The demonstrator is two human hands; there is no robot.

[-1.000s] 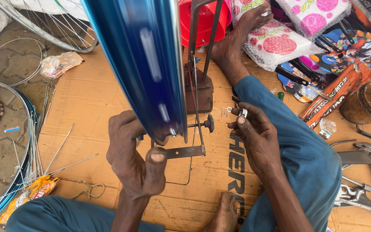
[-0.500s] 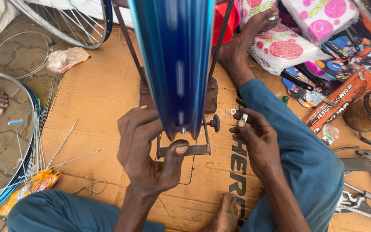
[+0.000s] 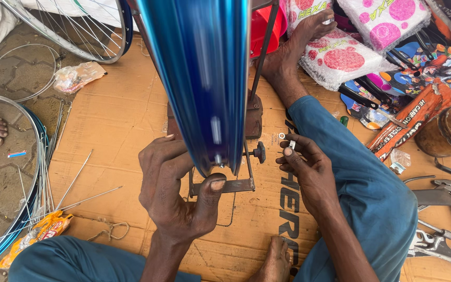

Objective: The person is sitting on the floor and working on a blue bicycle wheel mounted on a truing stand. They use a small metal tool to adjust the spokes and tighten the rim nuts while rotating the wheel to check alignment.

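From the head view, a blue wheel rim (image 3: 199, 78) stands upright in a metal truing stand (image 3: 236, 183) on a sheet of cardboard (image 3: 116, 120) laid on the floor, and fills the middle of the picture, hiding much of the stand behind it. The left hand (image 3: 176, 190) cups the rim's lower edge, its fingers curled against the left side and its thumb pressed under the bottom. The right hand (image 3: 306, 167), just right of the stand, pinches a small silver part (image 3: 292, 144) between its fingertips. Loose spokes (image 3: 74, 180) lie on the cardboard to the left, near bare rims (image 3: 6, 172); patterned packets (image 3: 340, 57) and metal tools (image 3: 444, 219) crowd the right side.
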